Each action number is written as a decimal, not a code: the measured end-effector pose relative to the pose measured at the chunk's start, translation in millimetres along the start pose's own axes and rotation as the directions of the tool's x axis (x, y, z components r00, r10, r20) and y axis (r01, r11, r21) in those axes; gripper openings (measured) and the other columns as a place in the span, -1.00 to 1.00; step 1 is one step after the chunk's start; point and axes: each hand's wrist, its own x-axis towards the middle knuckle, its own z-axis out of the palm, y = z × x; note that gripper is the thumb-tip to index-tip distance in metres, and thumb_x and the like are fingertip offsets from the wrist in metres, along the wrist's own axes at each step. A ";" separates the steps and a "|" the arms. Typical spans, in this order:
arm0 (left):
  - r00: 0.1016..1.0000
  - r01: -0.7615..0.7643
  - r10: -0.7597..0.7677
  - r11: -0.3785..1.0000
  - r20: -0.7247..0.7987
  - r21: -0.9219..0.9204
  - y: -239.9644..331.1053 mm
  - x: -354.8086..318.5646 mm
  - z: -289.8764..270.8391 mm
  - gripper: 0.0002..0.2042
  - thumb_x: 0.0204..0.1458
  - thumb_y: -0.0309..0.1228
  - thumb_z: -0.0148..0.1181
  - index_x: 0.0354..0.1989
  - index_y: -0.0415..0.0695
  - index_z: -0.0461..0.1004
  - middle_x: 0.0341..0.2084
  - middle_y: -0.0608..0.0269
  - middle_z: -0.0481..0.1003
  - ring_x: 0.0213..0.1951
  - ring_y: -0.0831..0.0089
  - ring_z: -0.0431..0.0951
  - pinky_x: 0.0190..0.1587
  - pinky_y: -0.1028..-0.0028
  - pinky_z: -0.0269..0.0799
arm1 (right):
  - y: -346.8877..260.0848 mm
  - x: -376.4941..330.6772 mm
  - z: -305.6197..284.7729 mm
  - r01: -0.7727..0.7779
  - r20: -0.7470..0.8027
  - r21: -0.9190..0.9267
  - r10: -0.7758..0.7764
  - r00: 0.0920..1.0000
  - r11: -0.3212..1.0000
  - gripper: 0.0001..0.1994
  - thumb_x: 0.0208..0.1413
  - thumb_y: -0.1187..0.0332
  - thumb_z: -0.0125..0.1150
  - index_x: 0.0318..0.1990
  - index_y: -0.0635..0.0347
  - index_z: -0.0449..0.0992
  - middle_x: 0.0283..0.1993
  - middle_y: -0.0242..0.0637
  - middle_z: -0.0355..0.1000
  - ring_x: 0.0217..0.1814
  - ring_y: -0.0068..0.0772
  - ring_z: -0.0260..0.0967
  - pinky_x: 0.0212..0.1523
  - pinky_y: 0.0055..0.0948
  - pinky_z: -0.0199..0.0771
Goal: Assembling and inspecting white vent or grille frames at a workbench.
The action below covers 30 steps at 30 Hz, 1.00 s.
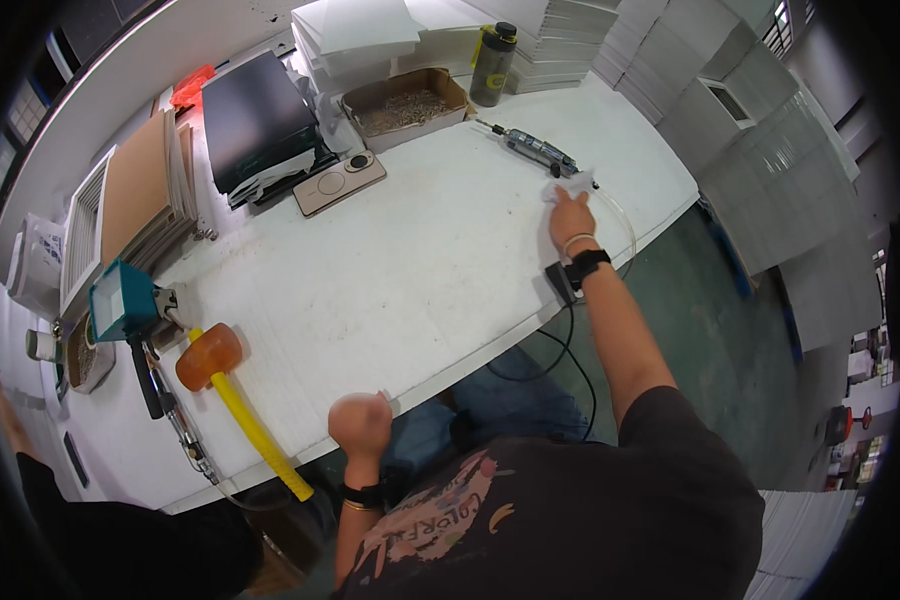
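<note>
At the right of the white table, my right hand (572,218) reaches forward, its fingers closed on a crumpled whitish piece (577,186), thin like tissue or film. Just beyond lies a slim power screwdriver (535,150), with a thin pale hose running from its near end. My left hand (360,425) is curled at the table's near edge; whatever its fingers may hold is hidden. Closest to it on the table is a mallet (210,357) with an orange head and a yellow handle.
Small screws fill an open carton (410,105) at the back, beside a dark bottle (493,65). A gold phone (340,184) lies before a black panel stack (262,125). Leftward are a teal square-mouthed thing (122,300) and another screwdriver (185,437). Another person's arm (10,420) enters at left.
</note>
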 end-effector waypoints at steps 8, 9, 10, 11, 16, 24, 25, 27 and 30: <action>1.000 -0.009 0.009 1.000 0.026 0.008 7.7 6.5 0.2 -0.74 -0.16 -0.48 0.19 -0.75 -0.09 0.24 -0.78 0.29 0.27 -0.65 0.28 0.29 -0.56 0.35 0.14 | 3.4 -68.4 -62.9 0.056 -0.260 0.047 -0.042 0.965 0.997 -0.62 -0.04 0.39 0.05 0.01 -0.07 0.41 -0.20 0.02 0.25 -0.35 0.03 0.39 -0.35 -0.15 0.45; 1.000 -0.003 0.003 1.000 0.026 0.010 6.1 5.3 -0.3 -0.74 -0.15 -0.48 0.19 -0.75 -0.09 0.24 -0.78 0.28 0.27 -0.65 0.28 0.29 -0.56 0.35 0.14 | -32.3 -74.9 -53.0 0.194 -0.239 0.102 -0.166 0.957 0.976 -0.62 -0.06 0.41 0.07 0.00 -0.09 0.42 -0.21 0.00 0.25 -0.35 0.02 0.39 -0.34 -0.16 0.46; 1.000 0.003 -0.003 1.000 0.026 0.010 5.1 3.9 -0.3 -0.74 -0.15 -0.48 0.19 -0.75 -0.10 0.24 -0.78 0.28 0.27 -0.65 0.28 0.29 -0.55 0.35 0.15 | -63.8 -82.1 -42.0 0.338 -0.202 0.168 -0.303 0.931 0.926 -0.61 -0.07 0.43 0.09 -0.01 -0.09 0.42 -0.20 0.00 0.24 -0.34 0.02 0.39 -0.34 -0.17 0.46; 1.000 0.008 -0.009 1.000 0.024 0.012 4.2 2.7 -1.0 -0.74 -0.15 -0.48 0.19 -0.75 -0.10 0.24 -0.78 0.28 0.27 -0.65 0.28 0.29 -0.55 0.35 0.15 | -93.2 -89.3 -33.3 0.379 -0.103 0.229 -0.365 0.925 0.897 -0.58 -0.05 0.39 0.11 0.04 -0.13 0.38 -0.18 0.00 0.23 -0.28 0.00 0.36 -0.27 -0.22 0.45; 1.000 0.000 0.001 0.999 0.028 -0.044 5.7 3.8 2.0 -0.74 -0.16 -0.49 0.20 -0.75 -0.10 0.24 -0.77 0.27 0.28 -0.65 0.28 0.29 -0.55 0.36 0.16 | -97.5 -85.9 -0.8 0.369 -0.043 0.198 -0.368 0.929 0.908 -0.62 -0.02 0.39 0.06 0.02 -0.10 0.39 -0.17 0.01 0.24 -0.30 0.02 0.37 -0.28 -0.20 0.46; 0.999 -0.026 0.026 1.000 0.027 -0.017 7.6 7.6 -0.2 -0.74 -0.13 -0.50 0.20 -0.74 -0.11 0.25 -0.79 0.28 0.25 -0.67 0.30 0.27 -0.57 0.37 0.15 | 140.5 -97.8 -39.7 -0.263 -0.160 -0.196 0.234 0.959 0.945 -0.65 -0.02 0.37 0.02 -0.01 0.03 0.41 -0.14 0.10 0.24 -0.39 0.06 0.41 -0.32 -0.13 0.48; 0.999 -0.024 0.024 1.000 0.022 0.010 8.7 6.8 -2.1 -0.74 -0.13 -0.50 0.20 -0.75 -0.11 0.25 -0.80 0.28 0.24 -0.67 0.30 0.27 -0.57 0.37 0.15 | 117.5 -104.2 -50.4 -0.217 -0.176 -0.134 0.193 0.965 0.967 -0.64 -0.02 0.37 0.04 0.00 0.03 0.40 -0.16 0.09 0.24 -0.38 0.07 0.41 -0.32 -0.13 0.47; 1.000 -0.024 0.024 1.000 0.021 0.009 7.8 5.0 -2.3 -0.74 -0.13 -0.49 0.19 -0.75 -0.11 0.25 -0.80 0.29 0.24 -0.67 0.30 0.27 -0.57 0.36 0.14 | 66.1 -108.3 -57.2 -0.062 -0.190 -0.032 0.055 0.980 0.998 -0.62 -0.03 0.38 0.07 0.02 0.02 0.38 -0.18 0.06 0.24 -0.37 0.07 0.40 -0.32 -0.13 0.46; 1.000 -0.026 0.026 1.000 0.008 0.000 4.9 5.4 2.0 -0.73 -0.12 -0.49 0.19 -0.75 -0.11 0.24 -0.80 0.29 0.24 -0.67 0.30 0.27 -0.57 0.36 0.14 | -28.3 -95.0 -46.0 0.231 -0.101 0.163 -0.216 0.971 0.959 -0.59 -0.04 0.42 0.07 0.05 -0.02 0.35 -0.16 0.05 0.21 -0.31 0.06 0.38 -0.31 -0.15 0.46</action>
